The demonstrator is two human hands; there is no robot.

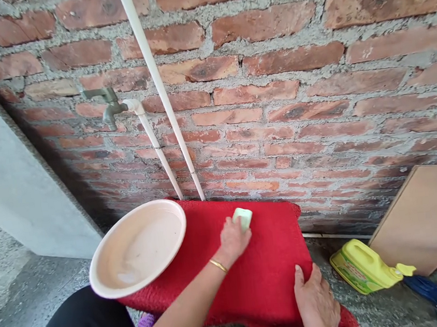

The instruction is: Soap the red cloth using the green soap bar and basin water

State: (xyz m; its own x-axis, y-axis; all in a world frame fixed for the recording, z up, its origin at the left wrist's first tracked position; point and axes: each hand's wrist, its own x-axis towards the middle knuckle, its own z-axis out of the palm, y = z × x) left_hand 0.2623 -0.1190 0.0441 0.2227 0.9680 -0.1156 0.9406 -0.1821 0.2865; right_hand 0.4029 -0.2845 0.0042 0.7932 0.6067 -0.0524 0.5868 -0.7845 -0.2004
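My left hand [234,240], with a gold bangle at its wrist, is closed on a pale green rounded block [243,215]. From above, the block looks like a bar of soap or the back of a scrub brush; its underside is hidden. It rests on a red cloth [268,262] spread over a low bench or table. At the cloth's right front edge lies my right hand [317,301], its thumb held away from the fingers, pressing on the fabric. A wide pale pink basin [183,219] stands on the cloth's left end, with what looks like shallow water inside.
A tap [113,109] and white pipes [164,96] run along the brick wall [254,94] behind. On the floor at right, a yellow jug [364,268] lies tilted beside a tan board [423,215]. A grey slab [18,153] leans at left.
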